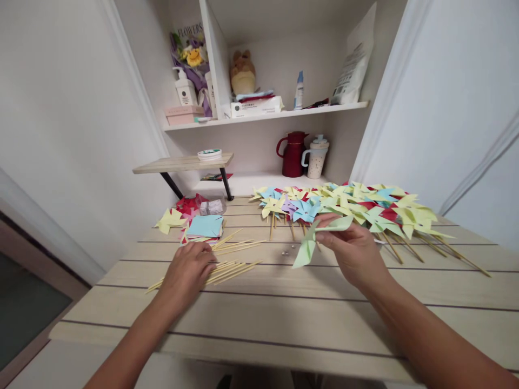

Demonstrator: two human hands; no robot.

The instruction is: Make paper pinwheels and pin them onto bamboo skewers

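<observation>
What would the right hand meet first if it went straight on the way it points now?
Probably the light blue pinwheel just beyond the pale green folded paper that the right hand holds. Depth is unclear; the hand looks raised, so it could pass above the pinwheel.

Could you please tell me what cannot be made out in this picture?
All in the head view:
Sticks: the left hand hides part of them, so its grip is unclear.
Green pinwheel: the right hand hides part of it.
Silver bits: too small to identify.
Clear box: contents too blurred to identify.
White bag: print too blurred to read.
Dark panel: cut off by the left edge.
</observation>
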